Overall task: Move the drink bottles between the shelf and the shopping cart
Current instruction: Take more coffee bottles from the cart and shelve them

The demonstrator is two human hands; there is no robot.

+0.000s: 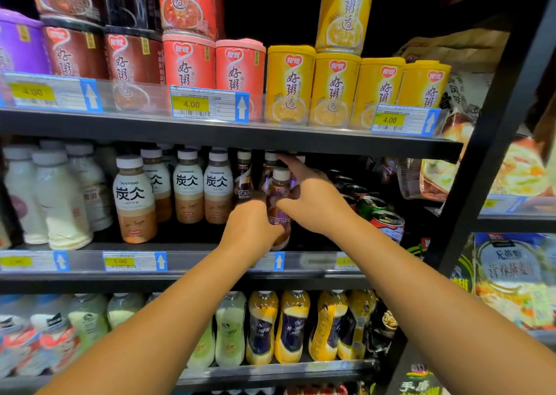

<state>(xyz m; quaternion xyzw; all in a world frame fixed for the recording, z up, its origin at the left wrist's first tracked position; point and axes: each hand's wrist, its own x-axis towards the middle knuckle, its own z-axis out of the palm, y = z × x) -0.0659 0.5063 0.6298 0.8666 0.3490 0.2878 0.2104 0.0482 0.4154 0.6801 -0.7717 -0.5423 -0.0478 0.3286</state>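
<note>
Both forearms are stretched toward the middle shelf (192, 245), where a brown coffee bottle (279, 202) is gripped low by the left hand (249, 224) and higher by the right hand (313, 196), whose forefinger is raised to the bottles behind.

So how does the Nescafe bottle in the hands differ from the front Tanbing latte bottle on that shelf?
The Nescafe bottle is slimmer, dark brown with a purple label; the Tanbing latte bottle is broader, white over tan. The Nescafe is gripped by the left hand and right hand; the Tanbing stands untouched. Both are upright with white caps.
</note>
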